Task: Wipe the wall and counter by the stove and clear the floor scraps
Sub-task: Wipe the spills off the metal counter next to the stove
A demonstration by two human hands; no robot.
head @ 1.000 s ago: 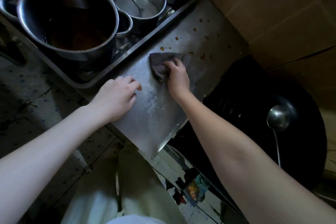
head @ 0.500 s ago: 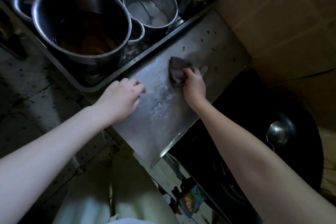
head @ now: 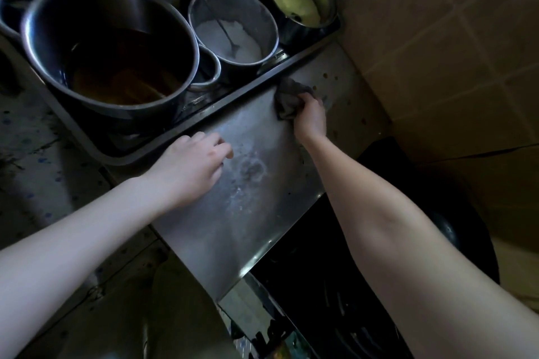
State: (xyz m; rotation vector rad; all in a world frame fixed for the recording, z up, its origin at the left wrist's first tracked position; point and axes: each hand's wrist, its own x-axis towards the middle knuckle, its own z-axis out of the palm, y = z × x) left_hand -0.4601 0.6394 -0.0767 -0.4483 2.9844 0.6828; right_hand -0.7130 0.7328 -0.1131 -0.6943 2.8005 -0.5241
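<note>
The steel worktop (head: pixel 233 227) runs from six toward one o'clock, with a big pot (head: pixel 108 46) of brown liquid at ten o'clock. The left hand (head: pixel 189 166) rests on the worktop, fingers loosely curled and empty. The right hand (head: pixel 310 118) grips a grey cloth (head: pixel 287 99) pressed on its one o'clock end.

Brushed steel worktop (head: pixel 248 227), dull sheen, smeared whitish and wet near the middle, flecked with brown specks toward the far corner by the wall. Grey cloth (head: pixel 287 99) at the far edge, soft, crumpled, matt. Polished steel pot (head: pixel 38 46) and steel bowl (head: pixel 264 23), glossy at the rims, in a dark metal tray (head: pixel 163 140). Glazed beige wall tiles (head: pixel 437 38), smooth, faintly shiny. Speckled floor (head: pixel 29 154), matt, grimy.
</note>
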